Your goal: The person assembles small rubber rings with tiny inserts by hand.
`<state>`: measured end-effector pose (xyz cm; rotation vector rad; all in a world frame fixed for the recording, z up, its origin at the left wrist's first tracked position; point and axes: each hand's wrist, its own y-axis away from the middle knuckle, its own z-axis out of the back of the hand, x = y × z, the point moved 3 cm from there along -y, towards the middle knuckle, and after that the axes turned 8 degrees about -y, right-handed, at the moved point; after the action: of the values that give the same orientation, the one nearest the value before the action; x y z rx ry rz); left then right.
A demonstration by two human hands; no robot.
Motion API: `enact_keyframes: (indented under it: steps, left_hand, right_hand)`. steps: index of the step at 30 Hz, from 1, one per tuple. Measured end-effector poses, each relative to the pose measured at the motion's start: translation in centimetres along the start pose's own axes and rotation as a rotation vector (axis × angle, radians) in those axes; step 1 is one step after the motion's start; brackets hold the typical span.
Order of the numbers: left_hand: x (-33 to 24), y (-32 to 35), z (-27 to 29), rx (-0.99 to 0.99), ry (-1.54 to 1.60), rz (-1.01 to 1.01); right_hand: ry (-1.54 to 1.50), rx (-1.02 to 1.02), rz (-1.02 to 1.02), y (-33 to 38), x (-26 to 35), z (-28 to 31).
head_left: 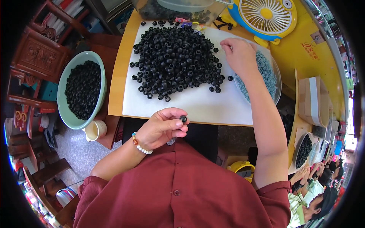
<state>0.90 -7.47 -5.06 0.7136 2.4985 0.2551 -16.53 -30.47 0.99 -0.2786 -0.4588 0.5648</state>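
Note:
My left hand [163, 127] is closed, pinching a small black ring-shaped piece [183, 119] between thumb and fingers in front of the table's near edge. A greenish spot shows in the piece's hole. My right hand [240, 55] is over the right part of the white board, beside a clear round tray of small blue-grey pieces [266, 74]. Its fingers are curled together; whatever they hold is too small or hidden to make out. Between and beyond my hands lies a large heap of black hollow pieces [175, 57], with a few loose ones around its edge.
The white board [190, 104] covers much of the wooden table. To the left stands a green basin [61, 100] of black pieces, with a cream cup [95, 130] beside it. A clear bin [220, 15] and a yellow-blue fan [266, 14] stand behind. Other people sit at lower right.

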Motion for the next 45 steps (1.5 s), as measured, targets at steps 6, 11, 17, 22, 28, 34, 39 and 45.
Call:
enact_keyframes:
  steps: [6, 11, 17, 22, 28, 34, 39, 45]
  left_hand:
    - [-0.6, -0.2, 0.2, 0.001, -0.008, -0.019]
    - [-0.7, -0.4, 0.0, 0.017, -0.011, -0.011]
    - [-0.5, -0.2, -0.3, 0.044, 0.044, -0.015]
    - [-0.3, 0.1, -0.6, 0.003, 0.041, -0.010]
    - [0.7, 0.5, -1.7, 0.013, 0.040, -0.031]
    - [0.8, 1.6, -3.0, -0.029, -0.079, -0.109]
    - [1.0, 2.5, -3.2, -0.063, -0.173, -0.163]
    - [0.9, 3.2, -3.6, -0.096, -0.262, -0.186]
  right_hand:
    - [0.104, 0.335, -0.139, -3.5, 0.2, -2.5]
    - [0.116, 0.334, -0.135, -3.6, 0.6, -2.2]
    - [-0.295, 0.178, -0.280, -0.6, 0.5, 1.5]
    - [-1.032, 0.249, -0.424, 6.3, 4.8, 2.7]
    - [-1.491, 0.254, -0.595, 13.4, 9.8, 3.3]
    - [-1.689, 0.206, -0.592, 15.7, 12.1, 3.8]
    - [-1.588, 0.222, -0.596, 16.0, 12.9, 4.4]
    - [-1.487, 0.246, -0.568, 16.1, 13.8, 4.9]
